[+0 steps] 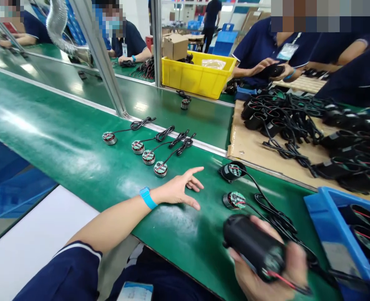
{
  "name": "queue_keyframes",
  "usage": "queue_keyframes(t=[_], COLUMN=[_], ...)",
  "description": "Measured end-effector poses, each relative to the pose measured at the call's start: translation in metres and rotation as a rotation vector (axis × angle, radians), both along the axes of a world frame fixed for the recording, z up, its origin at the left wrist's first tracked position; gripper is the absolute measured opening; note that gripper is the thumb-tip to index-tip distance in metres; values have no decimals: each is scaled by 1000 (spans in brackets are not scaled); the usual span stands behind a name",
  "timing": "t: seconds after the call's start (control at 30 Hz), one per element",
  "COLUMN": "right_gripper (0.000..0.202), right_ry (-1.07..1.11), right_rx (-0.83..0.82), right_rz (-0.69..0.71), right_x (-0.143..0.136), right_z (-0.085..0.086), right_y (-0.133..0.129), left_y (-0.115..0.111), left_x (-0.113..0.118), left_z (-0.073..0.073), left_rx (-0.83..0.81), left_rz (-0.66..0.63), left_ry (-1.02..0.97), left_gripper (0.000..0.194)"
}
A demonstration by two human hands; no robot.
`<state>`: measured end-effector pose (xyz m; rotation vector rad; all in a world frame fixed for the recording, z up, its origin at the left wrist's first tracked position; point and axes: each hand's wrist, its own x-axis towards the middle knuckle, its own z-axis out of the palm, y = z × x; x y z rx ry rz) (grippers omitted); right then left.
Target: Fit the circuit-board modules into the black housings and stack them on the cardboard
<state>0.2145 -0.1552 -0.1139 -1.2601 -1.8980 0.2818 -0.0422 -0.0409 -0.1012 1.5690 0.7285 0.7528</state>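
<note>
Two bare hands reach over a green bench (178, 225). The right hand (250, 280) wraps its fingers around a black cylinder (253, 244), held tilted above the bench with a red wire (279, 276) emerging from one end. The left hand (183, 190) holds nothing, its fingers spread wide. From where I stand, good handling seems to call for a firm grip on the smooth sides, no pull or pinch on the wire, and a path clear of the round board-topped unit (235, 201) and the black cup (228, 172) lying just beyond.
</note>
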Motion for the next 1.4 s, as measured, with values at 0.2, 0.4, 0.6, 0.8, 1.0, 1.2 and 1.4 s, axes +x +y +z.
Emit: queue_keyframes(t=[0.2, 0.4, 0.6, 0.8, 1.0, 1.2, 1.4], right_gripper=[65, 60, 60, 56, 65, 66, 70], right_ry=[-161, -58, 24, -137, 17, -129, -81], right_rx=[-26, 22, 45, -27, 110, 80, 81], right_rz=[94, 51, -59, 111, 3, 112, 87], right_x=[-18, -22, -26, -32, -31, -31, -29], right_z=[2, 3, 0, -4, -3, -1, -4], right_y=[7, 7, 8, 10, 8, 9, 8], left_y=[0, 0, 7, 8, 1, 1, 5], left_x=[1, 2, -2, -1, 1, 1, 0], left_z=[-1, 3, 2, 2, 7, 3, -7], left_rx=[-74, -120, -124, -111, -93, -101, -90], left_rz=[56, 123, 195, 224, 213, 206, 230], left_ry=[-72, -188, -161, -206, -211, -224, -264], left_gripper=[131, 135, 137, 135, 134, 132, 131])
